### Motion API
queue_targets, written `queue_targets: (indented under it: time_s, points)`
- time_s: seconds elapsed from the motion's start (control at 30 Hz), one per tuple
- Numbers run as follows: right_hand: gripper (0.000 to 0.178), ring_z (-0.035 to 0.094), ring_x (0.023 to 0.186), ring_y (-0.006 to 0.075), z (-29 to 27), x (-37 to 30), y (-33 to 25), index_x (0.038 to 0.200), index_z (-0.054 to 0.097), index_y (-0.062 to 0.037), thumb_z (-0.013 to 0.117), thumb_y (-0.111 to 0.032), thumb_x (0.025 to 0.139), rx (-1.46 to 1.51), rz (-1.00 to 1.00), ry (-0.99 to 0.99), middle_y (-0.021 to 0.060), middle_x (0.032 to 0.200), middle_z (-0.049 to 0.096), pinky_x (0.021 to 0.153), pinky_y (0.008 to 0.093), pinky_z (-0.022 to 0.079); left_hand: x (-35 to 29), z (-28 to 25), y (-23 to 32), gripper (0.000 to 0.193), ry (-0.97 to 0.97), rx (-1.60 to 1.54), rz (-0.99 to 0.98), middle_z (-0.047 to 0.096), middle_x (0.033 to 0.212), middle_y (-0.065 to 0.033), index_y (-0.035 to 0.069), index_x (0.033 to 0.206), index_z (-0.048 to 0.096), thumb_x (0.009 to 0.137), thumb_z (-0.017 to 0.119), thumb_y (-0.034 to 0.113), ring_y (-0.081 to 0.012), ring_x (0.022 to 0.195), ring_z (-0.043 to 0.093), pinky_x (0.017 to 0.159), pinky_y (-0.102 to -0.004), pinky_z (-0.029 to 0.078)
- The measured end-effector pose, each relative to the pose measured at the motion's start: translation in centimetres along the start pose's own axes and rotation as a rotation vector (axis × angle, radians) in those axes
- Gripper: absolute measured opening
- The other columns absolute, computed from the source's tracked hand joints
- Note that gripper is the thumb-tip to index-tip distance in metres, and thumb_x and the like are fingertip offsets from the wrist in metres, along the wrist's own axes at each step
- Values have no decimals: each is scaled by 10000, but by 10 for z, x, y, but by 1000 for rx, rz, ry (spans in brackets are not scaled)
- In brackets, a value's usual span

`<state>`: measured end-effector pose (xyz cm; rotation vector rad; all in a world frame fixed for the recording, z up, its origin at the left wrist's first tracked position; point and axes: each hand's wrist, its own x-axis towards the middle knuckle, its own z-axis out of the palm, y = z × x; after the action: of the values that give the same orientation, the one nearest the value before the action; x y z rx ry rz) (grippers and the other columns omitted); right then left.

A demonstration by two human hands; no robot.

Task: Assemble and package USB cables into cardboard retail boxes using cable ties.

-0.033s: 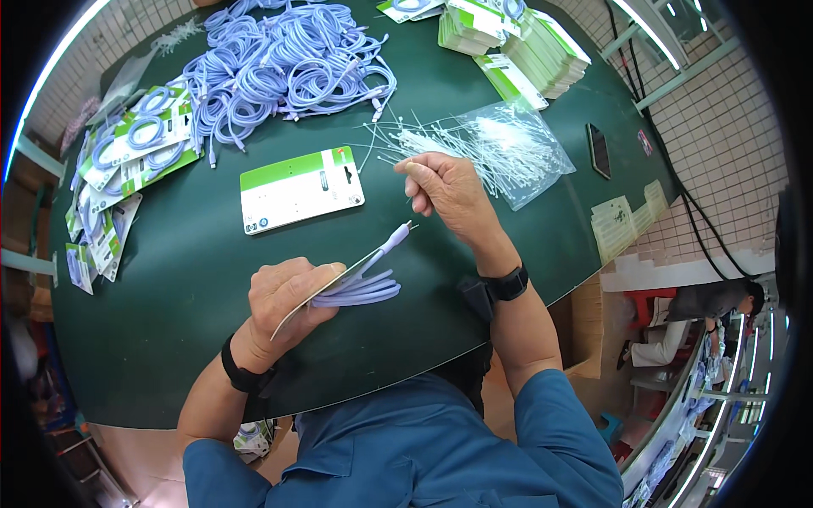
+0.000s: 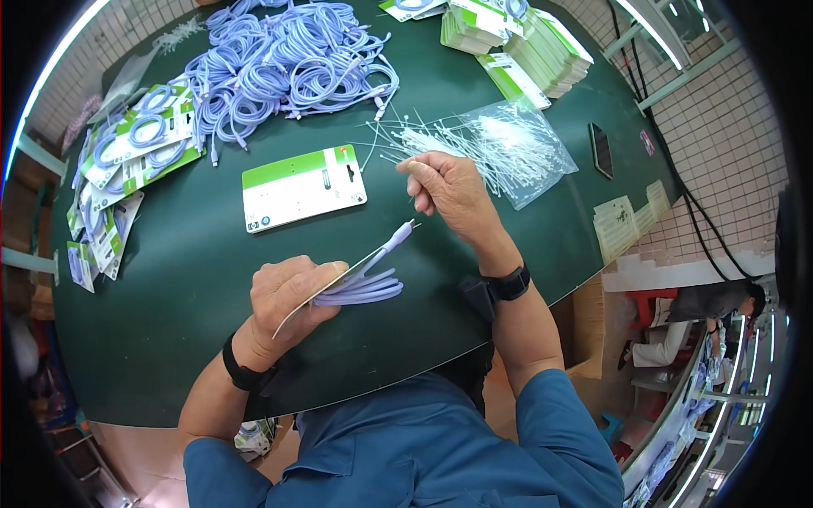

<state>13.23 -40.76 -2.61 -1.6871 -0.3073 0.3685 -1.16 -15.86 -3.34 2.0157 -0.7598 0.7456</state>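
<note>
My left hand point(image 2: 292, 296) is closed around a thin packaging card point(image 2: 306, 309), seen nearly edge-on, together with a coiled lavender cable point(image 2: 364, 290). The cable's plug end points up and to the right, with a small pale tip at its end. My right hand point(image 2: 445, 190) is raised above and to the right of that plug, thumb and fingers pinched together. Whatever the pinch may hold is too small to make out. Just beyond it white cable ties point(image 2: 415, 140) spill from a clear plastic bag point(image 2: 542, 152). A green-and-white card point(image 2: 305, 190) lies flat ahead of my left hand.
A large heap of lavender cables point(image 2: 288, 68) covers the far side of the green table point(image 2: 169, 339). Carded cables point(image 2: 127, 169) pile up at the left. Stacked cards point(image 2: 546, 55) stand at the far right, with a phone point(image 2: 600, 151) nearer the right edge.
</note>
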Motion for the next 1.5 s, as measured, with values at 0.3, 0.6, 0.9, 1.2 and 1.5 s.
queue_targets:
  time_s: [0.3, 0.6, 0.9, 1.2, 1.5]
  points:
    - [191, 580, 681, 58, 4, -6, 1, 1091, 762, 4, 618, -106, 1032, -196, -213, 2, 34, 917, 689, 590, 201, 495, 0, 0, 0, 406, -23, -42, 93, 555, 672, -34, -2, 1095, 729, 704, 805, 72, -160, 520, 534, 450, -294, 404]
    - [113, 645, 748, 105, 18, -26, -30, 993, 751, 22, 727, 60, 889, -71, -373, -135, 92, 914, 716, 632, 229, 527, 5, -2, 16, 417, -191, 75, 283, 446, 647, 24, 9, 1100, 724, 699, 750, 124, -107, 510, 458, 426, -271, 322]
    - [171, 720, 767, 218, 19, -37, -53, 871, 731, 5, 821, 91, 753, 114, -489, -577, 164, 891, 744, 640, 284, 557, 8, 0, 24, 417, -180, 110, 404, 449, 663, 33, 35, 1088, 724, 699, 771, 178, -90, 555, 469, 435, -251, 318]
    - [201, 750, 759, 239, 35, -51, -61, 841, 734, -7, 840, 91, 701, -3, -477, -552, 160, 827, 755, 641, 310, 573, 6, 1, 27, 408, -163, 133, 400, 465, 678, 26, 54, 1077, 730, 699, 793, 195, -94, 566, 467, 442, -246, 312]
    - [157, 752, 747, 225, 37, -55, -64, 823, 733, -2, 831, 62, 719, -139, -413, -503, 137, 818, 754, 621, 283, 556, 6, 0, 28, 408, -168, 120, 391, 454, 672, 31, 53, 1072, 730, 687, 783, 176, -92, 562, 461, 444, -247, 311]
